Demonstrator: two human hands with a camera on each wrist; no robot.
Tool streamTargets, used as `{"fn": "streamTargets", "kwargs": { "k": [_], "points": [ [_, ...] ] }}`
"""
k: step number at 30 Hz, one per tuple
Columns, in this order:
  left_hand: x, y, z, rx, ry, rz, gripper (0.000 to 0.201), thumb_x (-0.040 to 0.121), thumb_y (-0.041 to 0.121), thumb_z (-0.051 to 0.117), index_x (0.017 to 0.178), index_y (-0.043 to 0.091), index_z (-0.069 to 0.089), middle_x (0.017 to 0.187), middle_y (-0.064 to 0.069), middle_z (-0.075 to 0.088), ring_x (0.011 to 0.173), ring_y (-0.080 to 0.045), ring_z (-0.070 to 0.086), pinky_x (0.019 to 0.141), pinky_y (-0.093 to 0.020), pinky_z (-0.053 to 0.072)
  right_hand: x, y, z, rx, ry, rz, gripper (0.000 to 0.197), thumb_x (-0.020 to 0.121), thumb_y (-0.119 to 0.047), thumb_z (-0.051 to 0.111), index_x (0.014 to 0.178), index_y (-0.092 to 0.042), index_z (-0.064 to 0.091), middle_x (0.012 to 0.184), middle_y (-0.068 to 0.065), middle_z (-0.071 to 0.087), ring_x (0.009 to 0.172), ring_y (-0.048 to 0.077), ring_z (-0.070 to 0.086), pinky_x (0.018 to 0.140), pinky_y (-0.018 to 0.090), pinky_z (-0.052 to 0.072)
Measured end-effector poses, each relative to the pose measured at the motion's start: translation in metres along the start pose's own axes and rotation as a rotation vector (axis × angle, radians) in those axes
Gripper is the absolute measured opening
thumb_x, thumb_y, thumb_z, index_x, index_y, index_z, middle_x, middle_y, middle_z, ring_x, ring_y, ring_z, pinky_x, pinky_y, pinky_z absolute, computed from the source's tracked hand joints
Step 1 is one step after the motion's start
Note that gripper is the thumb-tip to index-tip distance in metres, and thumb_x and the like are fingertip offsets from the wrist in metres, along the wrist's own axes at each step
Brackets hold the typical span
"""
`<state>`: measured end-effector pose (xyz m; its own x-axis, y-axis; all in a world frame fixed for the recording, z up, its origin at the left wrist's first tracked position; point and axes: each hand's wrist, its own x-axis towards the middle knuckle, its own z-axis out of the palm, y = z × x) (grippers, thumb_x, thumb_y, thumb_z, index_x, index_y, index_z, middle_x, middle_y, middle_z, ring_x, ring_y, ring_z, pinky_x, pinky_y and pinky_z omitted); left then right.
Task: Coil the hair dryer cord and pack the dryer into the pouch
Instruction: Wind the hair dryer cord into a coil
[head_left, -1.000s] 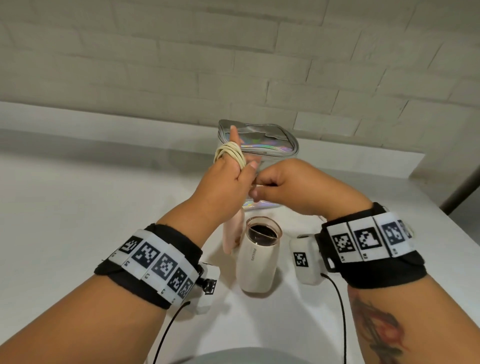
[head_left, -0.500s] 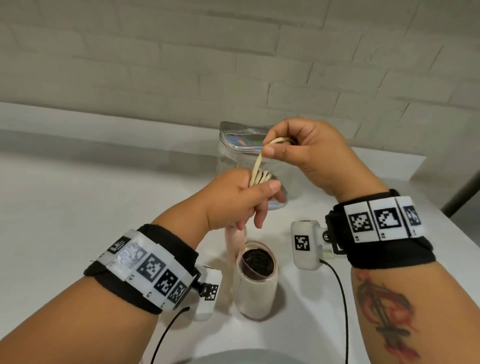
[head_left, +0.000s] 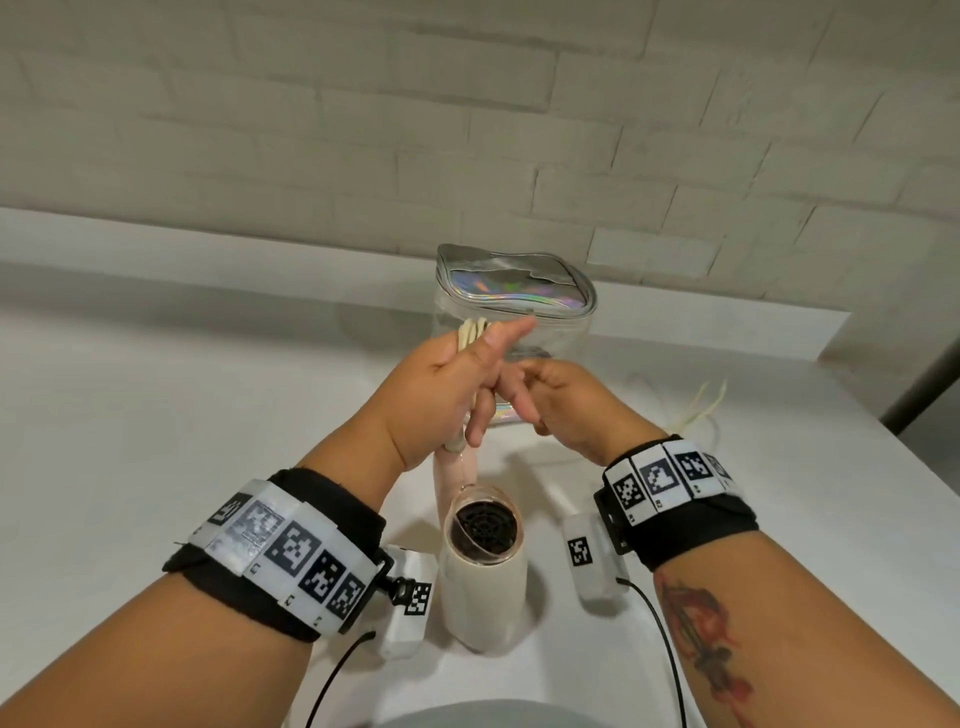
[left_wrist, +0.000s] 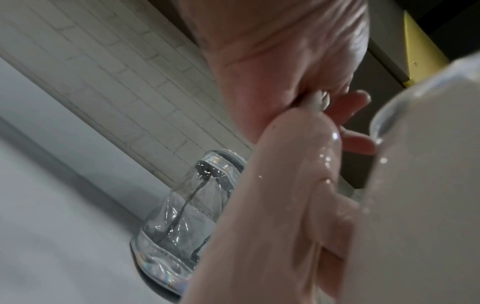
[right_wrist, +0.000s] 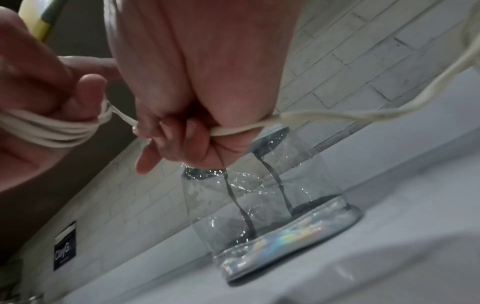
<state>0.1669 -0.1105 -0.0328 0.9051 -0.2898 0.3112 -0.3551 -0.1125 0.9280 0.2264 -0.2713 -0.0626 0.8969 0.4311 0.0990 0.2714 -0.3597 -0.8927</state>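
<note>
- Left hand (head_left: 441, 387): raised above the white surface (head_left: 156, 415). Its grip is closed round a bundle of loops of the cream-coloured flat hair dryer cord (head_left: 470, 332); the loop tops stand out above the fist in the head view, and the forefinger points outward toward the pouch.
- Right hand (head_left: 558, 400): just beside the left hand, fingers touching it in the head view. In the right wrist view its grip is curled round a single run of the cord (right_wrist: 233, 129), which passes through the fist and joins the loops held by the left hand (right_wrist: 39, 98).
- Cord, free part: trails from the right hand (right_wrist: 197, 115) to the right, where slack lies on the surface near the far right edge.
- Hair dryer, cream barrel with pale pink handle (head_left: 483, 577): hangs below the left hand by the cord, handle uppermost, dark grille end facing the head camera. Whether the barrel's lower end touches the surface cannot be told. The left wrist view shows the handle (left_wrist: 285, 185) directly beneath the left hand (left_wrist: 272, 61), with the cord's strain relief at the palm.
- Transparent plastic pouch with iridescent silver top and base trim (head_left: 514, 296): stands upright on the surface behind both hands, near the pale brick wall (head_left: 467, 130). Whether its top is zipped cannot be told.
- Both wrists carry black bands with square printed markers.
</note>
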Motion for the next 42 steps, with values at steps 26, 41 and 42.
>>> {"fn": "streamTargets", "kwargs": {
  "k": [26, 41, 42],
  "points": [
    [0.014, 0.007, -0.01, 0.332, 0.162, -0.13, 0.093, 0.075, 0.078, 0.037, 0.15, 0.024, 0.026, 0.111, 0.001, 0.072, 0.06, 0.001, 0.067, 0.058, -0.018, 0.045, -0.046, -0.096, -0.06, -0.613, -0.155, -0.12, 0.014, 0.085, -0.032, 0.065, 0.082, -0.019, 0.07, 0.066, 0.014, 0.054, 0.061, 0.011, 0.043, 0.062, 0.03, 0.035],
    [0.001, 0.014, 0.004, 0.205, -0.275, -0.14, 0.037, 0.098, 0.044, 0.037, 0.094, 0.031, 0.072, 0.049, 0.005, 0.066, 0.074, -0.05, 0.062, 0.099, -0.051, 0.047, -0.002, -0.05, -0.032, -0.095, 0.198, -0.179, 0.016, 0.091, -0.028, 0.058, 0.084, -0.021, 0.071, 0.075, 0.015, 0.062, 0.071, 0.012, 0.05, 0.069, 0.027, 0.043],
    [0.0, 0.012, 0.004, 0.18, -0.265, -0.127, 0.038, 0.098, 0.045, 0.035, 0.095, 0.035, 0.072, 0.051, 0.006, 0.068, 0.078, -0.051, 0.063, 0.1, -0.048, 0.047, -0.002, -0.044, -0.027, -0.048, 0.162, -0.148, 0.021, 0.094, -0.027, 0.054, 0.09, -0.016, 0.072, 0.078, 0.018, 0.064, 0.074, 0.014, 0.052, 0.071, 0.028, 0.045]
  ]
}}
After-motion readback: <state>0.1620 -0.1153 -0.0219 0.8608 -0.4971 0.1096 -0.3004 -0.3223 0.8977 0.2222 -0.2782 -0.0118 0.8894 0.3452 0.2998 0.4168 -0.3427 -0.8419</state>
